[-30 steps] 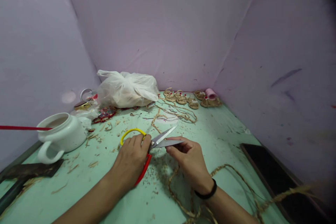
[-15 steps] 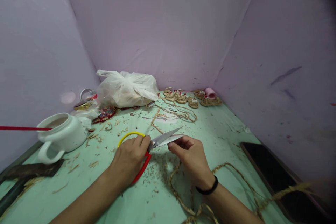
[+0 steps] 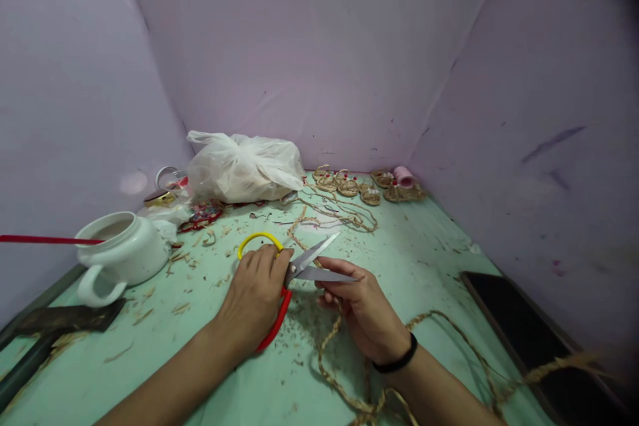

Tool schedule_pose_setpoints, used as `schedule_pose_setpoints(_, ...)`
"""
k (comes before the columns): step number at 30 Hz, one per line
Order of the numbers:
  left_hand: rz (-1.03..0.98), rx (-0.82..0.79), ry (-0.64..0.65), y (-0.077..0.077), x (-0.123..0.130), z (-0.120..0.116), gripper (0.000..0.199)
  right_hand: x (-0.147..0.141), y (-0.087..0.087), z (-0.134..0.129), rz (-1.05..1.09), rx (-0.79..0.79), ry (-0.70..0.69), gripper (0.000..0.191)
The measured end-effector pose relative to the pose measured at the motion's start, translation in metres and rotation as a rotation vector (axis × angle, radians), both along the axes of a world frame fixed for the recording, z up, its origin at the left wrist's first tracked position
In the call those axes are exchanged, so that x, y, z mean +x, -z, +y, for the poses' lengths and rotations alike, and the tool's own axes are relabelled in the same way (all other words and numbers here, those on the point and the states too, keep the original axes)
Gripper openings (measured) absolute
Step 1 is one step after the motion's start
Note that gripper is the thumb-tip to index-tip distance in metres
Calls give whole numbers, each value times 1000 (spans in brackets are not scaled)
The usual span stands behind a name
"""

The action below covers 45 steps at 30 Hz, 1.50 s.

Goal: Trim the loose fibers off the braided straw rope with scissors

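Observation:
My left hand (image 3: pixel 257 296) is wrapped round the handles of the scissors (image 3: pixel 310 256), which have one yellow and one red loop. Their blades stand apart and point right, toward my right hand (image 3: pixel 362 306). One blade lies across the fingers of that hand. My right hand, with a black band at the wrist, is closed round the braided straw cord (image 3: pixel 329 339), and its fingertips are partly hidden by the blade. From there the cord hangs down and loops over the green table (image 3: pixel 279 386) to the lower right.
A white pot (image 3: pixel 124 256) with a red stick stands left, above a dark blade tool (image 3: pixel 70 319). Behind lie a tied white plastic bag (image 3: pixel 244 170), small woven straw pieces (image 3: pixel 348 185) and a pink spool (image 3: pixel 403 176). A dark flat object (image 3: pixel 519 319) lies right.
The scissor blades have opened wider. The lower blade has shifted down across my right hand's fingers, and that hand has turned slightly. My left hand has moved a little to the right.

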<state>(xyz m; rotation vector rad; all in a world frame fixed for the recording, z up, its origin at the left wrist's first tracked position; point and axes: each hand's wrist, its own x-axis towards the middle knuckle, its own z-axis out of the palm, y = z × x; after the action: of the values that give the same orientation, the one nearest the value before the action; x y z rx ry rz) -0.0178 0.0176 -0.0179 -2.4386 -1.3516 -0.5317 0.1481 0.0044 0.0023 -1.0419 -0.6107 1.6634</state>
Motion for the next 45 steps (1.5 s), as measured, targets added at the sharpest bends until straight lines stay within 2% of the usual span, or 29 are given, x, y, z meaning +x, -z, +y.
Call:
schedule_pose_setpoints(9,54,-39,-5,-2,0,-1,35,0,1,1,70,-13,-50,27)
schedule_pose_setpoints(15,77,-94,6,-5,1,-3,35,0,1,1,13,28,-38,24)
schedule_pose_setpoints(25,167,-20,11,-7,-1,0,34,0,1,1,32,-6,-20,21)
schedule_pose_setpoints(34,123,-144,70,-15,-3,1,28,0,1,1,7,41,-15,13)
schedule_pose_setpoints(37,25,-188,51,-17,-6,0,25,0,2,0,15,39,-16,15)
schedule_pose_setpoints(41,-164,-157,-26,-19,-13,1,29,1,4,1,58,28,-54,31)
schedule_pose_setpoints(45,-90,-111,-32,-17,-14,3,35,0,7,1,45,55,-54,26)
